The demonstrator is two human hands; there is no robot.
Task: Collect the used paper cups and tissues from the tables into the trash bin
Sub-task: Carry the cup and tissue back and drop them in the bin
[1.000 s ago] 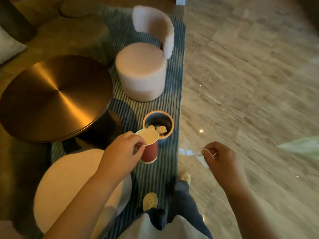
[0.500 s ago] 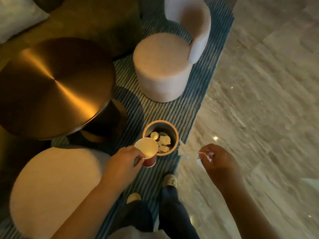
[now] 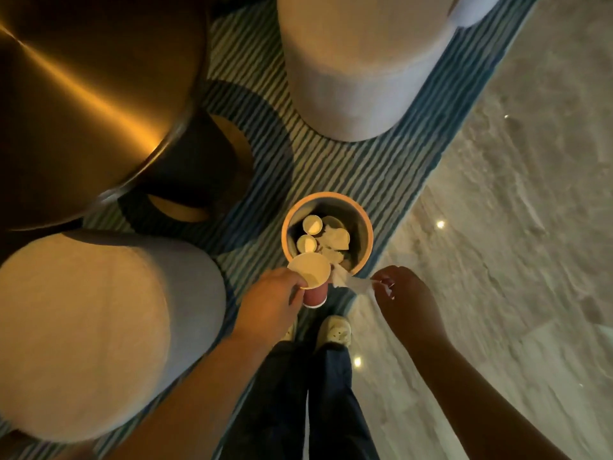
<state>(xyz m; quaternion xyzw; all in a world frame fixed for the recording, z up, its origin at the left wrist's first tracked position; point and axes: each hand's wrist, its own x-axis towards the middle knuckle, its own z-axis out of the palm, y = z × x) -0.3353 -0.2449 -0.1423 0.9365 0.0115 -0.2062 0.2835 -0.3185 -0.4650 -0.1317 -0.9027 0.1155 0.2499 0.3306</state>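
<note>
Above the trash bin [image 3: 367,227] on the striped rug [image 3: 365,167], my left hand [image 3: 270,302] grips a red paper cup [image 3: 311,273] by its side, upright, at the bin's near rim. My right hand [image 3: 409,295] pinches a white tissue [image 3: 346,281] in its fingertips; the tissue reaches toward the cup, over the bin's near edge. Used cups [image 3: 311,224] and crumpled paper lie inside the bin. A round metal table [image 3: 83,94] stands at left, one padded stool [image 3: 83,327] beside it, another stool [image 3: 358,61] beyond the bin.
</note>
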